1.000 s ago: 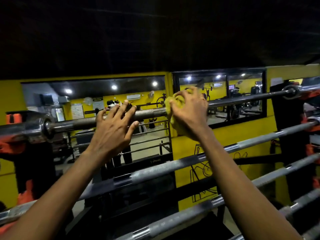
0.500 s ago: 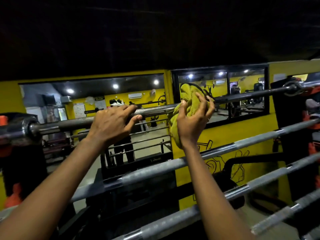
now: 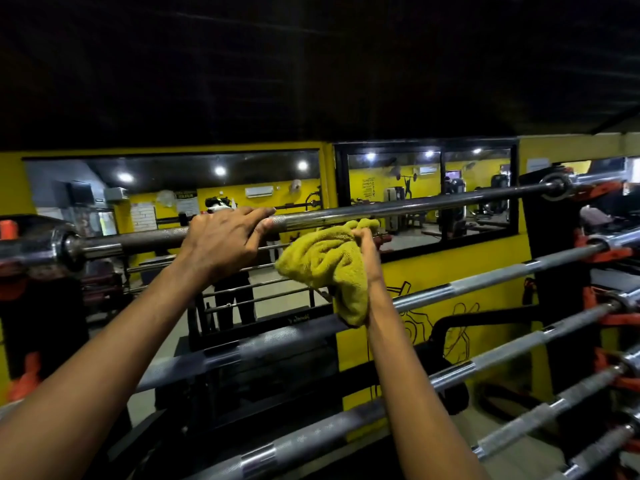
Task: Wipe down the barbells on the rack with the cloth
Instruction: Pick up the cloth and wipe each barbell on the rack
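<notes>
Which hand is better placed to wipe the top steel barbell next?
Right: the right hand grips the yellow terry cloth just under the top steel barbell; the left hand merely grips it.

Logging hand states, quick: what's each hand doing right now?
Left hand: closed, gripping the top barbell.
Right hand: closed, holding the yellow cloth just under that bar.

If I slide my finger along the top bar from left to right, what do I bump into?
Left collar → left hand, gripping the top barbell → yellow cloth → right hand, holding the cloth just under the bar → right collar.
</notes>
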